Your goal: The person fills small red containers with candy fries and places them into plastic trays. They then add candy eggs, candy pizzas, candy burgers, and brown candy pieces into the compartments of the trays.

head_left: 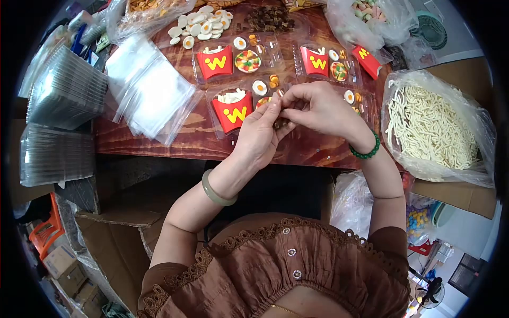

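My left hand and my right hand meet over the table, fingers pinched together. A small brownish thing shows between their fingertips, too hidden to name. Just under them lies a clear plastic tray with a red fries box bearing a yellow W, a fried-egg piece and a small burger piece; my fingers cover part of its round colourful piece. Behind it sits another filled tray with a red fries box and a pizza-like disc. To the right, a similar tray holds a red fries box.
Clear plastic bags and stacked clear trays occupy the left. Egg pieces and brown pieces are heaped at the back. A bag of pale fry-shaped sticks stands right, near a loose red box.
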Motion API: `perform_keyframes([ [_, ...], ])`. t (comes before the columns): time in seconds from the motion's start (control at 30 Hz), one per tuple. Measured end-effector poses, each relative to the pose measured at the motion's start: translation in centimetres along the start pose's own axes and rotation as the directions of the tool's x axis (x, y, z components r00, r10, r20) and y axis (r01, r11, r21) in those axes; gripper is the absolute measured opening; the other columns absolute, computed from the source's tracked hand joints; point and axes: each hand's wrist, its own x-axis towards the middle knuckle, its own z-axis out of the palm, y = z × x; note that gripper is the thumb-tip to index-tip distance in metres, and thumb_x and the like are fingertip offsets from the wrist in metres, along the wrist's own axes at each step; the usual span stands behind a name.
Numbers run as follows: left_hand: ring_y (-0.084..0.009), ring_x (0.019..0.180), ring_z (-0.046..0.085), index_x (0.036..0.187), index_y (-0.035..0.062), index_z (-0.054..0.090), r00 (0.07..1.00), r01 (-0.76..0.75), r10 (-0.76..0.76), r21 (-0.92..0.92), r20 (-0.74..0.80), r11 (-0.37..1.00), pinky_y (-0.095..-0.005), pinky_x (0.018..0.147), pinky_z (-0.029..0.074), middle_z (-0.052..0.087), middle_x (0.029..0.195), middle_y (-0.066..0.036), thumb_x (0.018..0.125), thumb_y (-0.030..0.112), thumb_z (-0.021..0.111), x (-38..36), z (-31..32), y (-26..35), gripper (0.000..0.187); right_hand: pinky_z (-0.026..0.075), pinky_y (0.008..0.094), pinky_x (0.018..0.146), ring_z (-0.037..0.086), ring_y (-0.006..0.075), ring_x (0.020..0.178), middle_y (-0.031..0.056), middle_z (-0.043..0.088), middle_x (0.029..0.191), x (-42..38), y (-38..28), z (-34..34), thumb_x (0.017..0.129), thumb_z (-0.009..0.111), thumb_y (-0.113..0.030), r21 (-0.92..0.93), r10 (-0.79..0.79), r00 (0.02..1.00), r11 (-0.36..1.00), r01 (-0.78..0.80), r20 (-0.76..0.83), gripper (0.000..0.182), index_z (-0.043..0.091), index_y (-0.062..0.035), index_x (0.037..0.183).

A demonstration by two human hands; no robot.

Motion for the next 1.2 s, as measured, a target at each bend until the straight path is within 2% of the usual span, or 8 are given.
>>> perform_keyframes([
  [0.17, -0.0148, 0.083, 0.060, 0.107, 0.0028, 0.057, 0.999, -0.038, 0.039, -0.037, 0.027, 0.999, -0.0266, 0.075, 0.051, 0.061, 0.094, -0.006, 0.097, 0.025, 0.048, -1.4, -0.5, 0.0, 0.026, 0.050, 0.0207, 0.062, 0.061, 0.0071, 0.070, 0.0030, 0.064, 0.076, -0.9, 0.1, -0.9, 0.081, 0.069, -0.010, 0.494, 0.135, 0.987, 0.854, -0.162, 0.091, 0.015, 0.063, 0.0015, 0.089],
  [0.33, -0.0186, 0.083, 0.064, 0.109, 0.0020, 0.057, 0.998, 0.061, -0.061, 0.001, 0.004, 0.998, -0.0264, 0.071, 0.053, 0.062, 0.095, -0.009, 0.096, 0.018, 0.051, -2.9, -2.9, -0.8, 0.021, 0.048, 0.0213, 0.052, 0.059, 0.0065, 0.063, 0.0031, 0.064, 0.074, 0.1, 3.0, -2.4, 0.080, 0.070, -0.013, 0.361, 0.234, 0.950, 0.885, -0.296, 0.206, 0.017, 0.064, 0.0012, 0.087],
  [0.4, -0.0192, 0.083, 0.064, 0.109, 0.0019, 0.057, 0.996, 0.090, -0.090, -0.006, 0.000, 0.996, -0.0263, 0.070, 0.053, 0.062, 0.096, -0.009, 0.095, 0.016, 0.051, -2.9, -3.5, -1.3, 0.021, 0.048, 0.0232, 0.053, 0.059, 0.0076, 0.062, 0.0045, 0.065, 0.071, 1.0, 3.7, -1.9, 0.078, 0.071, -0.014, 0.056, 0.335, 0.900, 0.930, -0.363, 0.280, 0.019, 0.064, 0.0021, 0.085],
  [0.57, -0.0207, 0.084, 0.064, 0.111, 0.0016, 0.055, 0.999, 0.034, -0.035, -0.040, -0.031, 0.999, -0.0259, 0.070, 0.054, 0.062, 0.097, -0.010, 0.095, 0.015, 0.051, -2.7, -3.7, -0.9, 0.021, 0.049, 0.0267, 0.057, 0.059, 0.0099, 0.063, 0.0059, 0.064, 0.069, 2.2, 4.1, 0.2, 0.076, 0.072, -0.014, -0.171, 0.237, 0.945, 0.964, -0.201, 0.225, 0.022, 0.064, 0.0031, 0.087],
  [0.77, -0.0206, 0.089, 0.063, 0.117, 0.0011, 0.053, 0.998, 0.006, -0.007, -0.017, -0.065, 1.000, -0.0257, 0.073, 0.054, 0.061, 0.100, -0.010, 0.096, 0.017, 0.049, -2.4, -4.8, -0.3, 0.026, 0.049, 0.0256, 0.062, 0.062, 0.0124, 0.066, 0.0090, 0.065, 0.073, 1.1, 5.4, 1.4, 0.079, 0.069, -0.009, 0.028, 0.134, 0.991, 0.991, -0.133, -0.028, 0.018, 0.064, 0.0030, 0.091],
  [0.87, -0.0218, 0.091, 0.063, 0.118, 0.0007, 0.052, 0.997, 0.024, -0.025, -0.014, -0.078, 1.000, -0.0269, 0.075, 0.054, 0.061, 0.103, -0.011, 0.097, 0.019, 0.048, -2.5, -4.5, 0.0, 0.028, 0.050, 0.0323, 0.064, 0.064, 0.0250, 0.069, 0.0118, 0.065, 0.074, 0.5, 5.6, 1.7, 0.077, 0.069, -0.012, 0.156, 0.097, 0.994, 0.984, -0.089, -0.048, 0.015, 0.064, -0.0014, 0.087],
  [1.03, -0.0258, 0.097, 0.062, 0.120, -0.0009, 0.048, 0.997, 0.051, -0.054, -0.059, -0.062, 0.997, -0.0314, 0.082, 0.053, 0.060, 0.107, -0.013, 0.097, 0.021, 0.045, -2.4, -4.5, 0.4, 0.032, 0.049, 0.0335, 0.065, 0.060, 0.0258, 0.075, 0.0108, 0.061, 0.083, -0.1, 6.2, 2.4, 0.080, 0.067, -0.008, -0.281, -0.278, 0.956, 0.928, 0.244, -0.091, 0.013, 0.063, -0.0010, 0.090],
  [1.2, -0.0279, 0.101, 0.060, 0.122, -0.0025, 0.045, 0.997, 0.059, -0.062, -0.072, -0.038, 0.996, -0.0341, 0.086, 0.052, 0.059, 0.109, -0.013, 0.097, 0.022, 0.044, -2.4, -4.6, 0.6, 0.035, 0.048, 0.0346, 0.066, 0.059, 0.0289, 0.076, 0.0114, 0.059, 0.084, -0.2, 6.5, 2.0, 0.080, 0.066, -0.008, -0.252, -0.319, 0.947, 0.920, 0.300, -0.037, 0.014, 0.062, -0.0009, 0.091],
])
